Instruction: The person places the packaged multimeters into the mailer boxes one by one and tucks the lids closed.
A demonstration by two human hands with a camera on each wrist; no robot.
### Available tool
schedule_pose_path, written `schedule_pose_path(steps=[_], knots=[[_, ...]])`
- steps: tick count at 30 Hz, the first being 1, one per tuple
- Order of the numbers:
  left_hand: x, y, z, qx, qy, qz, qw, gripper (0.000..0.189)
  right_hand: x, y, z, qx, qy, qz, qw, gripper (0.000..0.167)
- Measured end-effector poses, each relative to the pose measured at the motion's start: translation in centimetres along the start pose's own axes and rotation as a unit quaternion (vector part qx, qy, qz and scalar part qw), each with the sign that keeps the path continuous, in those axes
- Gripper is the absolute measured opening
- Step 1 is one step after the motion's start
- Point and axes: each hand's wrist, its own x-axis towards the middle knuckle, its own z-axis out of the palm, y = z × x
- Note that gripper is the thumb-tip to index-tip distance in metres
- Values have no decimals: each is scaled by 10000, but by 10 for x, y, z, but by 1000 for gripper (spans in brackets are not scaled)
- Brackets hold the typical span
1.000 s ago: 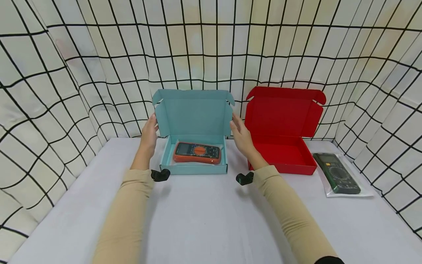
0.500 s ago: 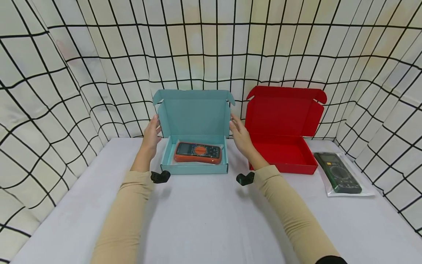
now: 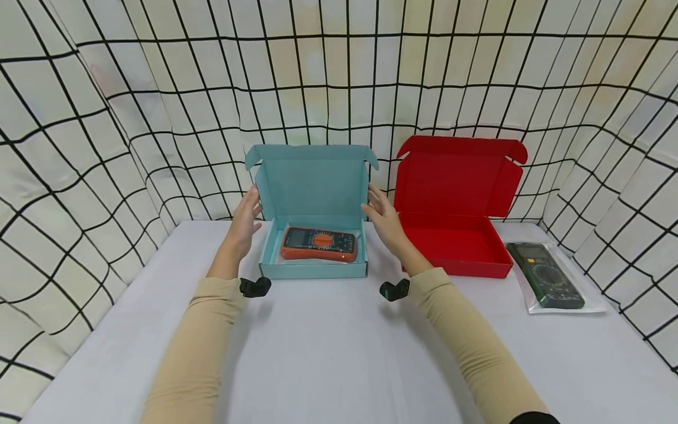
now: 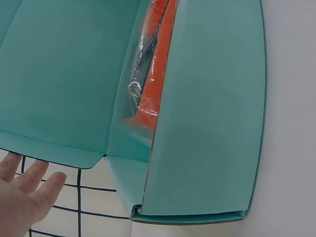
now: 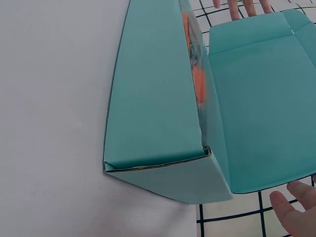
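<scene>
An open teal cardboard box stands on the table with its lid raised. Inside lies an orange multimeter with a dark face, wrapped in clear plastic. My left hand is at the lid's left side, fingers extended; in the left wrist view its fingertips are right at the lid flap's edge. On the opposite side, my right hand has its fingers extended beside the lid's right flap. The right wrist view shows those fingertips close to the lid edge.
Just right of the teal box stands an open red box, its lid upright. Farther right, a dark green multimeter lies in a clear plastic bag. A white table is enclosed by grid-patterned walls.
My left hand has slid slightly down and right along the lid's side, and its fingers have straightened a little. My right hand has shifted slightly. The teal box stays with its lid up.
</scene>
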Motion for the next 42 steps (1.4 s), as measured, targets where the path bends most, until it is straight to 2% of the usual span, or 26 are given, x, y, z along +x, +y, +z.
schedule_pose_path(steps=[15, 23, 33, 42], knots=[[-5, -4, 4, -140, -17, 76, 9999, 72, -4, 1, 8, 99, -277, -143, 9995, 65], [-7, -9, 3, -371, 37, 12, 9993, 71, -8, 4, 13, 140, -244, -232, 9993, 66], [-7, -11, 6, -459, -54, 153, 9988, 69, -12, 7, 13, 85, -171, -303, 9994, 65], [-11, -15, 1, -479, -95, 233, 9985, 70, -15, 9, 10, -49, -166, -246, 9995, 64]])
